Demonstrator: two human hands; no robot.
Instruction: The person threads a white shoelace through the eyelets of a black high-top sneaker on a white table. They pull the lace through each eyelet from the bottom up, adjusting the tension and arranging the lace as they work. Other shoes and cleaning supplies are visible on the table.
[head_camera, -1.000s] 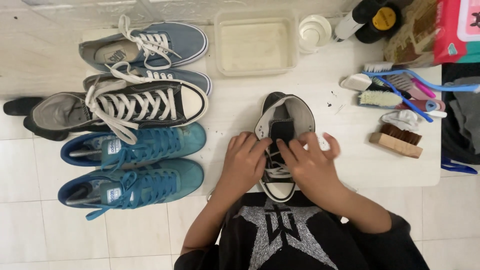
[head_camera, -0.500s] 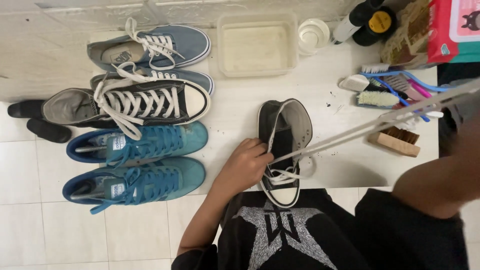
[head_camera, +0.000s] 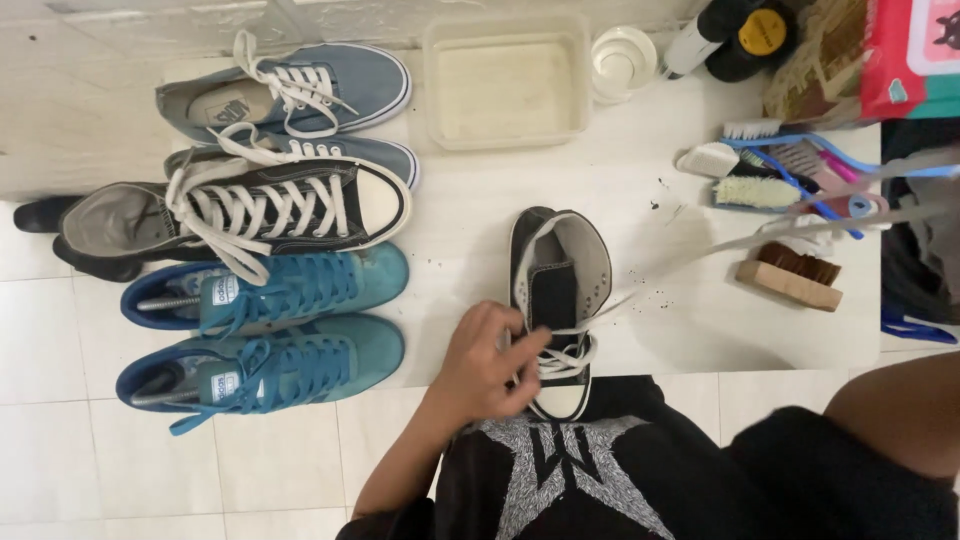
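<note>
A black high-top sneaker (head_camera: 560, 262) with a white toe cap stands on a white board, toe towards me. My left hand (head_camera: 485, 365) presses on its lower eyelets, fingers pinching the crossed white lace. One end of the lace (head_camera: 760, 236) stretches taut from the shoe up to the right and leaves the frame. My right forearm (head_camera: 900, 415) shows at the lower right, but that hand is out of view.
To the left lie two blue-grey sneakers (head_camera: 300, 85), a black low sneaker (head_camera: 250, 205) and two teal sneakers (head_camera: 270, 290). A clear plastic tub (head_camera: 505, 85) sits at the back. Brushes (head_camera: 770, 185), a wooden brush (head_camera: 790, 275) and bottles (head_camera: 740, 35) lie on the right.
My right hand left the shoe and drew the lace out to the right, going out of view. My left hand stayed on the shoe.
</note>
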